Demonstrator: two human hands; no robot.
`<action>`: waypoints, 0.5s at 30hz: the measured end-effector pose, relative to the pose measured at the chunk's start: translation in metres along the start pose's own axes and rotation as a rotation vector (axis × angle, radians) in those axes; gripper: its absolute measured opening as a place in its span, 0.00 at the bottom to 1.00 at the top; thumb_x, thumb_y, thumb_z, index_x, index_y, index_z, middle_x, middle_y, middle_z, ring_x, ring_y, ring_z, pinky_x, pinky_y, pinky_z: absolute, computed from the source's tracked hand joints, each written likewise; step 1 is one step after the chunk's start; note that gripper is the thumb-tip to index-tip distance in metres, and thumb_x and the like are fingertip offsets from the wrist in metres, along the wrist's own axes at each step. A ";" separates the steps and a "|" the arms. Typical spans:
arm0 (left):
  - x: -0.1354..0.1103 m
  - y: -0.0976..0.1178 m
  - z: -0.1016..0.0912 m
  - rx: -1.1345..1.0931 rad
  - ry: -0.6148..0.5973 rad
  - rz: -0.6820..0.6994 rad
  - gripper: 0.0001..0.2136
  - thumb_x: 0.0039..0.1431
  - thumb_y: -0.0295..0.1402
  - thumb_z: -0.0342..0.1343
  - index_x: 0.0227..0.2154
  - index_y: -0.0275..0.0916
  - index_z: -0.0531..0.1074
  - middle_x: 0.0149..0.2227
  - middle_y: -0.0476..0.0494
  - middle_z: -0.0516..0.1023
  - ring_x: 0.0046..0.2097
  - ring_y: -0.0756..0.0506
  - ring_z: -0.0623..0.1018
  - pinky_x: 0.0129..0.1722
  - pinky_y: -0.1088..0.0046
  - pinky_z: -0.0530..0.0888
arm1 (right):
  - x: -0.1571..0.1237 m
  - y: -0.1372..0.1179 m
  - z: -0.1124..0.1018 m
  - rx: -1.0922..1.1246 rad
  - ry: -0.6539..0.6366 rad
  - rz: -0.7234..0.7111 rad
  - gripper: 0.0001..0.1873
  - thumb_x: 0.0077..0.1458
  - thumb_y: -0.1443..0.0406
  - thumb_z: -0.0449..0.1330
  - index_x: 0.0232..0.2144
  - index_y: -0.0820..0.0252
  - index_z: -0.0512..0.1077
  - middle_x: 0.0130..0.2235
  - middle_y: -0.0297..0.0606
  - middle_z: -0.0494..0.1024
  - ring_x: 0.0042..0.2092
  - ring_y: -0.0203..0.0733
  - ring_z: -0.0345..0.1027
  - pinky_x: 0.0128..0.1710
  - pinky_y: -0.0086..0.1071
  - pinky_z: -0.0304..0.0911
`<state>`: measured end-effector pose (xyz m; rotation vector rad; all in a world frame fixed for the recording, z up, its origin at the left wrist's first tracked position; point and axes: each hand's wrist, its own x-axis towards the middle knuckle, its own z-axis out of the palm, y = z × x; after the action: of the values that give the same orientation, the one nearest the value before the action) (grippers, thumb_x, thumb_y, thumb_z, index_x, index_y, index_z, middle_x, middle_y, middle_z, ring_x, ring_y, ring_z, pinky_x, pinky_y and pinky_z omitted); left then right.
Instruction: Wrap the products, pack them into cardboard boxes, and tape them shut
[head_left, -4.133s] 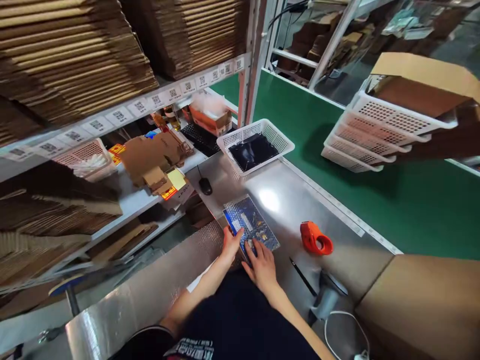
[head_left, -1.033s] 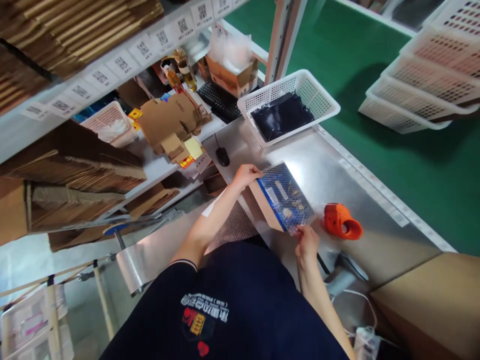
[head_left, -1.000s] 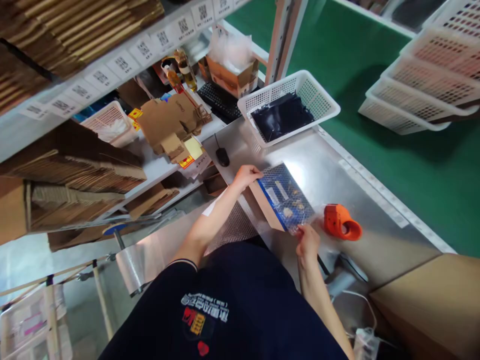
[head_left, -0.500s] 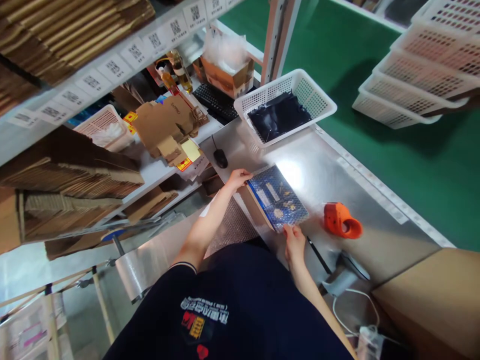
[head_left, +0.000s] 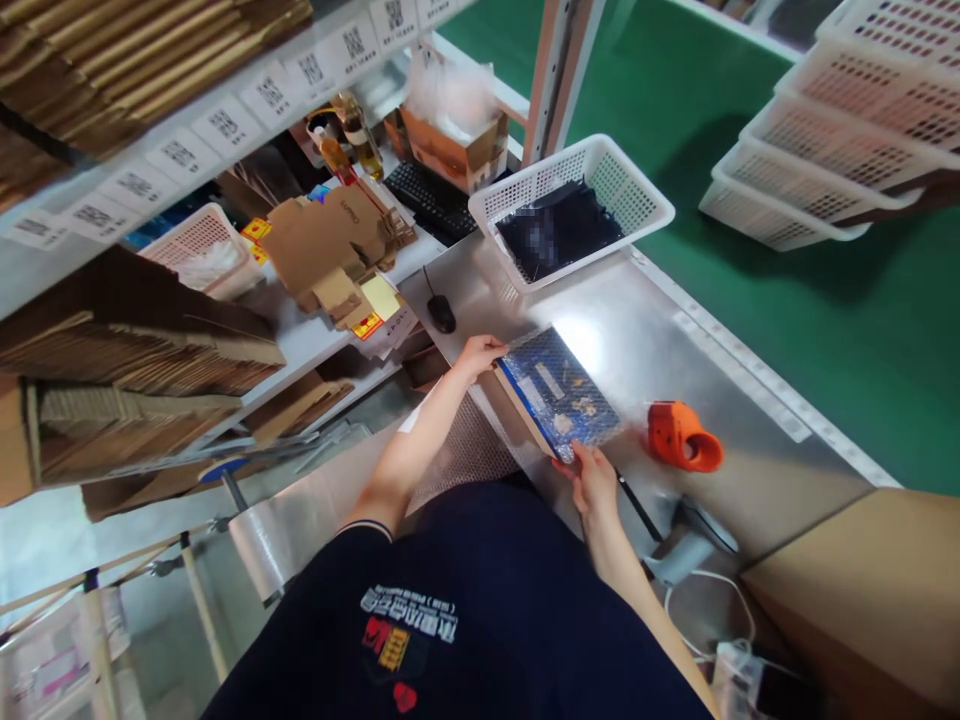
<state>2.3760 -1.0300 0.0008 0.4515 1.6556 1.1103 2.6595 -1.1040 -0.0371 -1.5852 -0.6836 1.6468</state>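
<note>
A blue book (head_left: 551, 390) lies on the metal table, covered by clear bubble wrap (head_left: 604, 425). At the book's upper left corner, my left hand (head_left: 481, 357) pinches the wrap and the edge. My right hand (head_left: 592, 480) grips the near corner, thumb on top and fingers at the side. From the near side of the table a long sheet of bubble wrap (head_left: 469, 455) runs down to a roll (head_left: 255, 550) at lower left. Just right of my right hand lies a thin black tool (head_left: 637, 505), its kind unclear.
An orange tape dispenser (head_left: 682, 437) and a grey scanner (head_left: 694, 545) sit on the right. Behind the book stand a white basket (head_left: 652, 205) of dark plastic bags and a mouse (head_left: 441, 313). Flat cartons (head_left: 135, 370) fill the left shelf; a large carton (head_left: 862, 590) stands lower right.
My right hand has shifted slightly up and its fingers have moved onto the book's near corner. My left hand stays at the upper left corner; the book has barely moved.
</note>
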 end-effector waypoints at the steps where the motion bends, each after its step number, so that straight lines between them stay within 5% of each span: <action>1: -0.001 -0.001 -0.001 -0.001 0.004 -0.006 0.12 0.52 0.29 0.71 0.24 0.36 0.71 0.21 0.54 0.71 0.22 0.55 0.69 0.24 0.81 0.67 | 0.000 0.000 0.000 0.007 0.007 0.024 0.23 0.33 0.51 0.75 0.23 0.54 0.68 0.25 0.29 0.75 0.26 0.38 0.67 0.25 0.34 0.73; 9: 0.006 -0.001 0.003 -0.012 0.012 -0.011 0.10 0.49 0.30 0.72 0.26 0.36 0.76 0.23 0.51 0.75 0.24 0.54 0.71 0.25 0.79 0.68 | 0.004 -0.008 -0.003 0.081 -0.006 0.093 0.20 0.37 0.55 0.74 0.27 0.55 0.69 0.27 0.27 0.76 0.29 0.37 0.70 0.28 0.36 0.78; 15: -0.002 -0.009 -0.008 -0.026 0.020 -0.037 0.15 0.45 0.37 0.75 0.25 0.36 0.74 0.24 0.51 0.74 0.26 0.53 0.73 0.29 0.78 0.72 | -0.004 0.000 0.004 0.102 0.016 0.073 0.23 0.31 0.54 0.77 0.24 0.57 0.72 0.27 0.29 0.77 0.28 0.36 0.68 0.27 0.34 0.76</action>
<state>2.3714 -1.0393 -0.0051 0.3929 1.6590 1.1106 2.6558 -1.1065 -0.0345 -1.5648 -0.5306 1.6934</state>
